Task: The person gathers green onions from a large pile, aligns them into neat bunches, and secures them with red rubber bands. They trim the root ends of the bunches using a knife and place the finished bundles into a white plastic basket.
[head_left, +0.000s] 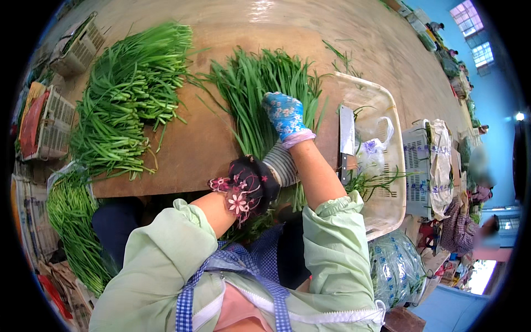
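Left of the white plastic crate (402, 171), a bunch of long green leaves (246, 91) lies spread on the brown counter (182, 157), with the right hand (284, 114), in a blue flowered glove, laid over it, fingers bunched, though whether they grip any leaves I cannot tell. The left hand (280, 162), in a grey striped glove, is at the bunch's lower part, partly hidden behind the right forearm, so its grasp cannot be told either. A cleaver (347, 135) lies along the crate's left side, and a larger leaf pile (138, 77) sits farther left of the crate.
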